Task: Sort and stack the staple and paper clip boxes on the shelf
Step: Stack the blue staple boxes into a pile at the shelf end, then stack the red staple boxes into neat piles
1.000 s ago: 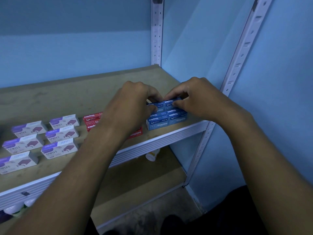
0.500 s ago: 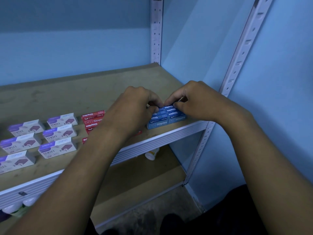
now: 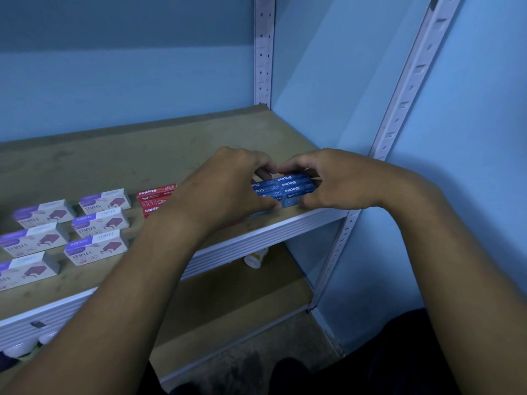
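Several blue staple boxes (image 3: 288,188) form a tight block near the front right corner of the wooden shelf (image 3: 119,161). My left hand (image 3: 228,186) grips the block's left side and my right hand (image 3: 330,181) grips its right side, thumbs at the front, fingers curled over the back. Red staple boxes (image 3: 155,199) lie just left of my left hand, partly hidden by my wrist. Purple-and-white staple boxes (image 3: 97,223) lie in two columns further left.
A perforated metal upright (image 3: 263,49) stands at the shelf's back right corner, another upright (image 3: 399,115) at the front right. Blue walls close the back and right. A small white bottle (image 3: 256,259) lies on the lower shelf.
Both hands have shifted slightly on the blue block, thumbs now pressing its front edge. The block sits a little more squared. The camera has tilted slightly.
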A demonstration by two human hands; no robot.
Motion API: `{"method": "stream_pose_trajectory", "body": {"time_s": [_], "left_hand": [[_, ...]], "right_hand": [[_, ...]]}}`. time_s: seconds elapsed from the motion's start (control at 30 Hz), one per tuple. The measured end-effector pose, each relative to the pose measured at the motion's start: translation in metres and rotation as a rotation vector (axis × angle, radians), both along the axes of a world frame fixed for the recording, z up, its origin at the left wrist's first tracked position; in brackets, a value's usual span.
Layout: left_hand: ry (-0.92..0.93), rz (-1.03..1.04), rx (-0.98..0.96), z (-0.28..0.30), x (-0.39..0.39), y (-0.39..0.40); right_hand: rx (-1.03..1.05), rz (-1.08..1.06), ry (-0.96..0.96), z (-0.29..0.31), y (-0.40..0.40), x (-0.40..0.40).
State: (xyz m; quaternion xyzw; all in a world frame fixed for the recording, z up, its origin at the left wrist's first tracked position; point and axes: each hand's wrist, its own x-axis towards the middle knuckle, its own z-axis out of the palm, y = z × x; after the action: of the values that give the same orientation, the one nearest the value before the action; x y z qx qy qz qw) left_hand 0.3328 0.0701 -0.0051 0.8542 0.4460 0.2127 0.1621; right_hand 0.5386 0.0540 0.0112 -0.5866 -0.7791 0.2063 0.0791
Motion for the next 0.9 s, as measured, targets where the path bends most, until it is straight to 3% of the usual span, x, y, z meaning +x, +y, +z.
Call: {"method": "stream_pose_trajectory", "body": {"time_s": [0.33, 0.63, 0.9], "left_hand": [[-0.010, 0.032, 0.002, -0.001, 0.006, 0.000], [-0.021, 0.047, 0.054, -0.001, 0.003, -0.003], [-0.085, 0.146, 0.174, 0.021, -0.046, -0.013]], "right_hand": [[0.093, 0.037, -0.104, -0.002, 0.002, -0.009], [0.018, 0.002, -0.101, 0.003, -0.003, -0.009], [0.198, 0.009, 0.132, 0.014, -0.003, -0.027]]}}
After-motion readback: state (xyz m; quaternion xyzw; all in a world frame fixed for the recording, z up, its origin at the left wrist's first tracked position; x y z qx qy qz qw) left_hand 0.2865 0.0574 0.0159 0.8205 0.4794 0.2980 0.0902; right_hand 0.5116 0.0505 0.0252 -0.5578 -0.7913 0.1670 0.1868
